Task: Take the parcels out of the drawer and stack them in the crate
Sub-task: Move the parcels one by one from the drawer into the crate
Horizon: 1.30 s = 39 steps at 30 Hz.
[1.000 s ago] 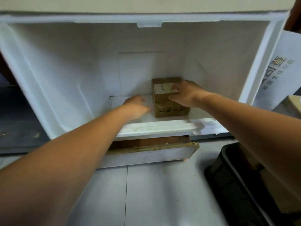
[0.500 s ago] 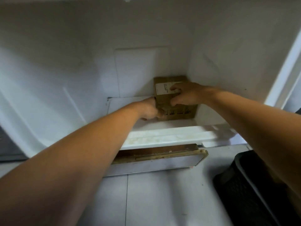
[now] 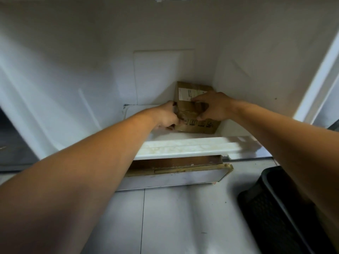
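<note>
1. Head view, location: The parcel (image 3: 190, 114) is sitting on the drawer (image 3: 183, 147) floor, in the far right corner, close against the back wall and near the right wall. No other parcel is showing in the drawer.
2. Head view, hands: Both hands are holding the parcel.
   - The left hand (image 3: 166, 116) is gripping its left edge, with the fingers curling round the lower front corner.
   - The right hand (image 3: 214, 107) is lying over the upper right part, with the thumb pressing the front face and the fingers reaching onto the labelled face.
3. Head view, key relation: The parcel is lying straight ahead between the hands, so neither hand is nearer. The crate (image 3: 275, 208) is standing on the floor (image 3: 174, 217) low at the person's right, well apart from the parcel. The right side is therefore leading any transfer.
4. Head view, orientation: The labelled face is pointing up and toward the camera; the printed face is facing the person. The long axis is appearing to run left to right, from hand to hand, though foreshortening is making this uncertain.
5. Judgement: The parcel is needing to clear the drawer's front lip before swinging right.
</note>
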Each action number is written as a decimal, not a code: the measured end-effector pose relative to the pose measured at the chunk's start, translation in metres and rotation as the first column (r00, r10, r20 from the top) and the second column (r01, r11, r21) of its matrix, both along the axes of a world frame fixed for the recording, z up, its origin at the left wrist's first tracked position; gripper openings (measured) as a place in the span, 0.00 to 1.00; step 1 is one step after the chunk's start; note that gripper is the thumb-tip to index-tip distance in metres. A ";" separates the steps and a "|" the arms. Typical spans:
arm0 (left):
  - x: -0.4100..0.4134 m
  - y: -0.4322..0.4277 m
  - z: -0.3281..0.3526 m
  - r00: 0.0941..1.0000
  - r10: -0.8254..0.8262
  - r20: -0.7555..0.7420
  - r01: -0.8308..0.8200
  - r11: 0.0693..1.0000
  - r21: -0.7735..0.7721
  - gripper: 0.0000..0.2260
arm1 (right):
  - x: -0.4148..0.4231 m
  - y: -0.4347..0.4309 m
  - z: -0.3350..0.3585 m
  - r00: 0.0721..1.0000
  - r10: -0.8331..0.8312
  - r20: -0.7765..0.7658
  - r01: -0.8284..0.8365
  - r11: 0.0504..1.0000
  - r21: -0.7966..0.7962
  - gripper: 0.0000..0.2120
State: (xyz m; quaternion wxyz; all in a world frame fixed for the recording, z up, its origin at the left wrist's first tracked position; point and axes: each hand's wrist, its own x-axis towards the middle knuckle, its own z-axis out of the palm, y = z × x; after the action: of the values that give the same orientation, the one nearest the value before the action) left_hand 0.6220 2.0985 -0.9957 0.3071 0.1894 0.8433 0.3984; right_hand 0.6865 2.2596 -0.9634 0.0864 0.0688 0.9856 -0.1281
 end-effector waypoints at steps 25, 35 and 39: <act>0.031 -0.040 0.016 0.993 0.100 -0.055 -0.098 0.994 0.041 0.43 | 0.037 -0.029 0.025 0.990 -0.048 -0.130 0.016 0.972 -0.233 0.25; 0.052 -0.060 0.060 0.994 0.111 -0.023 -0.107 0.985 0.135 0.43 | 0.068 -0.049 0.063 0.960 -0.039 -0.276 -0.035 0.965 -0.261 0.25; 0.073 -0.072 0.081 0.992 0.116 -0.038 -0.110 0.983 0.148 0.42 | 0.091 -0.061 0.084 0.947 -0.013 -0.320 -0.060 0.974 -0.217 0.24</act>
State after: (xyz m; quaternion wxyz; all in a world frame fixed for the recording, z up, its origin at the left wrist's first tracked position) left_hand 0.6951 2.0261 -0.9143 0.2498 0.1723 0.8281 0.4714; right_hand 0.7770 2.1981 -0.8793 -0.0656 0.0250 0.9665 -0.2468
